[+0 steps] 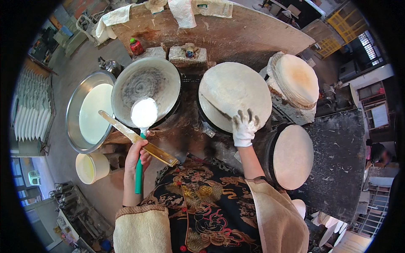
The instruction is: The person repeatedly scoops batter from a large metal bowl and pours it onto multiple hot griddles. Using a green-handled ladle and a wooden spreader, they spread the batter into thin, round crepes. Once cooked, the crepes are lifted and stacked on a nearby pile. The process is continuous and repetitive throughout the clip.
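Observation:
My bare left hand (139,155) holds two tools crossed together: a ladle with a green handle (138,177) and a flat wooden spatula (126,131). White batter (144,112) fills the ladle's bowl, which is over the near edge of a round pan (169,85) with a dark-streaked bottom. My right hand (245,128), in a white glove with greyed fingertips, rests with fingers spread on the near edge of a thin round flatbread (235,83). That flatbread covers a second round pan, and a curved crease or edge crosses its lower left. Whether the fingertips pinch it is unclear.
Left stands a steel basin (71,126) of white batter, near a kettle (110,65) and a cream bucket (100,167). Stacked flatbreads (297,80) sit at right, above another round, pale-topped pan (294,157). Behind rises a board (246,31) draped with cloths. A person (378,153) is far right.

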`<state>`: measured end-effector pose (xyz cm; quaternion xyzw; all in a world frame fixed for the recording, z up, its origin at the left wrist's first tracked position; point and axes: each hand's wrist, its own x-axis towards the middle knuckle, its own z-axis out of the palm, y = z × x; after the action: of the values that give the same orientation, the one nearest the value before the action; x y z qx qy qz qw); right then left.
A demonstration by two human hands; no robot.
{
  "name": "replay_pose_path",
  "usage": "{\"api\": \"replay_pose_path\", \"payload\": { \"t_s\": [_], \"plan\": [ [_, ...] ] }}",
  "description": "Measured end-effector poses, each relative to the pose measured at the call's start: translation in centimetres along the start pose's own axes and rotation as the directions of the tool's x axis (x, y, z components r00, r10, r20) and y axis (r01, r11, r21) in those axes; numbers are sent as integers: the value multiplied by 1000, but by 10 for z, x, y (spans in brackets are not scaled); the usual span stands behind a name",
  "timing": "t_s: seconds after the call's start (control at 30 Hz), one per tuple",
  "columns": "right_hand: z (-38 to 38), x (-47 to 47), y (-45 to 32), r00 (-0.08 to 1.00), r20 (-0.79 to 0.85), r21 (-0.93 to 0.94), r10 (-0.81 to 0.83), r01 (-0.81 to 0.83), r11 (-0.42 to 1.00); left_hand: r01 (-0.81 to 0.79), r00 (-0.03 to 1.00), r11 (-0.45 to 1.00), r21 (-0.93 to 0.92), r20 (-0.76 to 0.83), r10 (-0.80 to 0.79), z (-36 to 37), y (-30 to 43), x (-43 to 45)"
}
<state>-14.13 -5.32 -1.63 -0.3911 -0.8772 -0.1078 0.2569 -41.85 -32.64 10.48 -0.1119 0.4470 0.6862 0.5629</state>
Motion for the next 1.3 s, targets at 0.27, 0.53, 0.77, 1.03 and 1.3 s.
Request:
{"api": "replay_pose_path", "payload": {
  "t_s": [0.27, 0.53, 0.77, 1.03, 1.3],
  "plan": [
    [-67, 120, 39, 977, -174, 12, -120, 124, 992, -6, 999, 1000, 11, 45, 6, 5, -1, 7],
    [-82, 267, 155, 948, 218, 231, 230, -279, 932, -26, 997, 1000, 17, 73, 24, 28, -6, 13],
    [-143, 313, 319, 666, -91, 368, 740, -669, 646, -30, 995, 997, -73, 96, 37, 51, -20, 29],
    [-42, 191, 457, -265, 46, 816, 963, -547, -189, -31, 999, 998, -63, -8, 31, 84, -28, 40],
    [27, 127, 396, -317, 211, 609, 925, -697, -378, 23, 999, 1000, -5, -27, -23, 113, -28, 54]
  ]
}}
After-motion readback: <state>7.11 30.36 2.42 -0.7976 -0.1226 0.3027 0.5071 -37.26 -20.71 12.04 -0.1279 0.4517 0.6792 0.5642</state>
